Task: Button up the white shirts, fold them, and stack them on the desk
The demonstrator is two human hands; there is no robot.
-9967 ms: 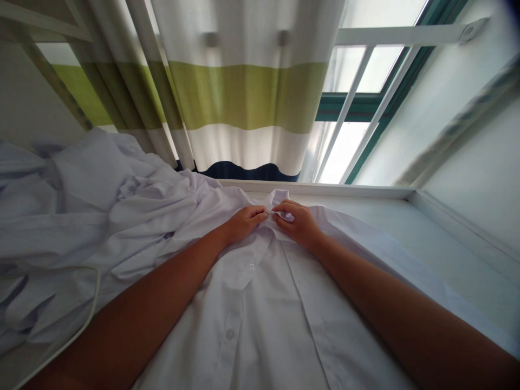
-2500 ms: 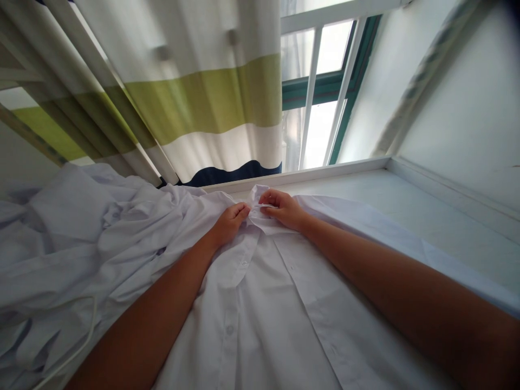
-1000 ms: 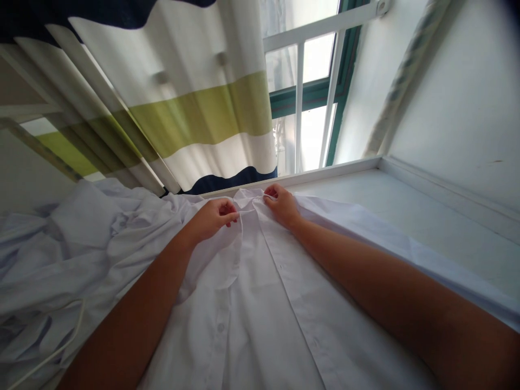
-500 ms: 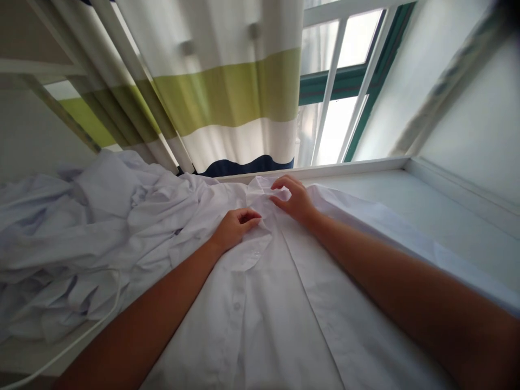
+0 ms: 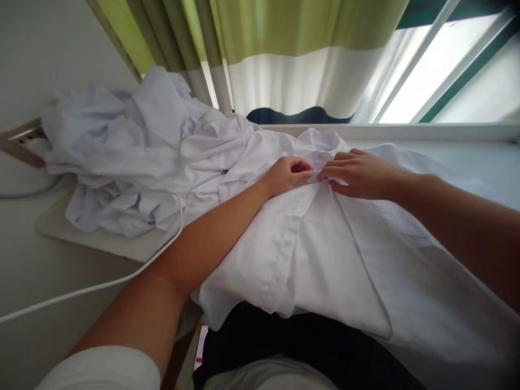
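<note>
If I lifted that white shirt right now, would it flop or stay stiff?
The shirt would probably flop, because it lies in soft folds by the left hand. It's likely light, since it looks thin. It probably won't roll, because it's spread out.

Both hands touch a white shirt (front open) beside rumpled white cloth.

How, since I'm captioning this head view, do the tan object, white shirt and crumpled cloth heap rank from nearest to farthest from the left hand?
1. White shirt, right at the left hand.
2. Crumpled cloth heap, to the hand's left.
3. Tan object, past the heap, at the left picture edge.
</note>
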